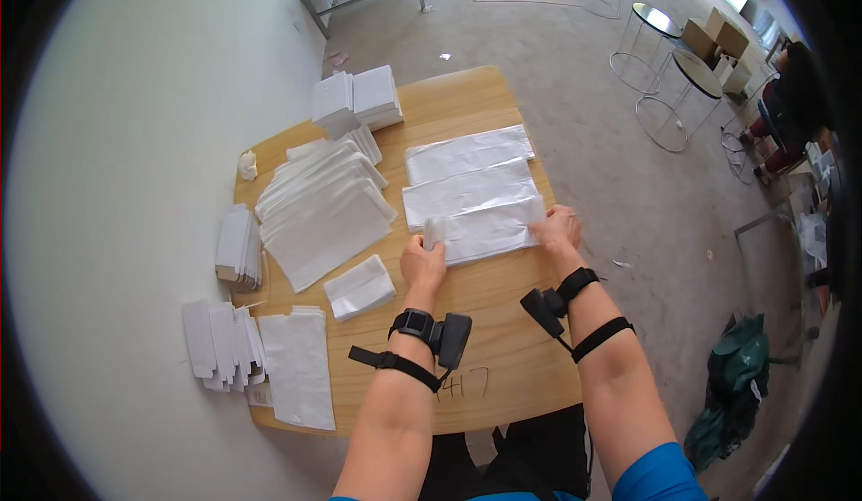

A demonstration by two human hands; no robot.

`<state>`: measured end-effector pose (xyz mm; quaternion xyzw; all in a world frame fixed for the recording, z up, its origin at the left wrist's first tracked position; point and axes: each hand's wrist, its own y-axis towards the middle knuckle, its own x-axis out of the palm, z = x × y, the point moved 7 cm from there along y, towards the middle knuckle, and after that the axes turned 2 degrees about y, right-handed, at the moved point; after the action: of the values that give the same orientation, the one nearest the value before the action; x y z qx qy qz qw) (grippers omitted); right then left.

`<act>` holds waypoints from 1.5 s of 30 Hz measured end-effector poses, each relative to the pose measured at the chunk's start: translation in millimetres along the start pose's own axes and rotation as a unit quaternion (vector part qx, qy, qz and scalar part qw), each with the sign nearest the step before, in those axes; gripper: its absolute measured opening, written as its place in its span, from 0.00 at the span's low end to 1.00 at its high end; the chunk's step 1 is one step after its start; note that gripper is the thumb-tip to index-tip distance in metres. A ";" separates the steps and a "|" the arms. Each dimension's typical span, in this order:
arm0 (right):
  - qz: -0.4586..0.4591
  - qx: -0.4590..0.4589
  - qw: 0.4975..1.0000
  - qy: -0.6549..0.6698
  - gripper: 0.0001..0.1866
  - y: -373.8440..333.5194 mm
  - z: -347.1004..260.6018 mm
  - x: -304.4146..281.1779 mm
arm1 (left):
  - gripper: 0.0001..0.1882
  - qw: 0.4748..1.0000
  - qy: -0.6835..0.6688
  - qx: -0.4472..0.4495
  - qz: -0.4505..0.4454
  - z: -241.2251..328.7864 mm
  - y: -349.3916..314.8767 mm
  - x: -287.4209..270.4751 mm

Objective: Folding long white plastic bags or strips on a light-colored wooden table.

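My left hand pinches the left end of a thin, slightly glossy white sheet, while my right hand grips its right end near the table's right edge. It lies nearest me in an overlapping row of similar flat white sheets; I cannot tell whether they are bags or paper. A clear strip shows by the left fingers. Left of my left hand rests a small folded white piece. Beyond it, a large fan of white sheets spreads over the wooden table.
White box stacks stand at the table's far end, with more flat white cartons along the wall side. Another white sheet pile lies near left. Round side tables, a seated person and a green bag are to the right.
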<state>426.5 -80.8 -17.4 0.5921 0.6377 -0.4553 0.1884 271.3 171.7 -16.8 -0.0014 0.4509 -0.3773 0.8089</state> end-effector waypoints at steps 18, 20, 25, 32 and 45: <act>-0.257 0.021 0.897 0.360 0.28 -218.2 170.0 -7.8 | 0.18 0.835 -0.423 -0.152 -0.319 -182.4 -251.6 14.4; -0.253 0.017 0.898 0.359 0.26 -218.9 167.6 -5.9 | 0.21 0.849 -0.395 -0.146 -0.320 -182.3 -252.0 11.6; -0.222 0.068 0.932 0.279 0.22 -216.1 176.4 -1.3 | 0.31 0.813 -0.467 -0.162 -0.308 -178.1 -250.7 7.4; -0.152 -0.101 0.949 0.258 0.15 -217.3 172.6 -2.2 | 0.21 0.843 -0.456 -0.091 -0.270 -185.3 -249.7 13.3; -0.001 -0.235 0.946 0.222 0.11 -134.1 80.4 -15.9 | 0.16 0.972 -0.211 0.091 -0.053 -96.8 -122.6 -17.6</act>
<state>281.8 -139.2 1.6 0.6164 0.7529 -0.1499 0.1751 120.5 127.5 -19.4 -0.0310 0.2330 -0.4501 0.8615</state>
